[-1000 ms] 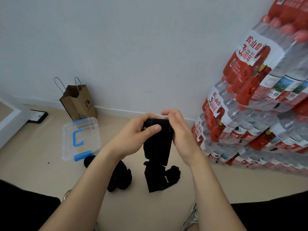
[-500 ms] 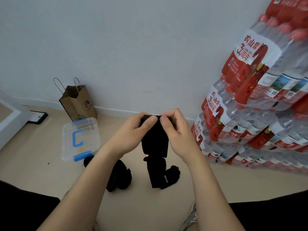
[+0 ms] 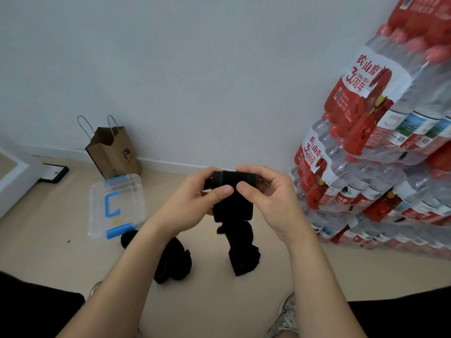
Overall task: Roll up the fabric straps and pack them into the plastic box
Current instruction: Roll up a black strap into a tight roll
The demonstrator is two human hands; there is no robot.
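Left hand (image 3: 192,206): grips rolled top of black fabric strap (image 3: 233,208).
Right hand (image 3: 268,198): pinches same roll, thumb in front.
Strap tail (image 3: 241,254): hangs toward 6 o'clock.
Plastic box (image 3: 117,206): lidded, floor, 9 o'clock of hands.

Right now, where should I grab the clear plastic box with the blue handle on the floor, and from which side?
Take the blue C-shaped handle on top of the clear plastic box, coming from above: the box sits flat on the floor, handle side up. The left hand and right hand both hold the black fabric strap, so free one first.
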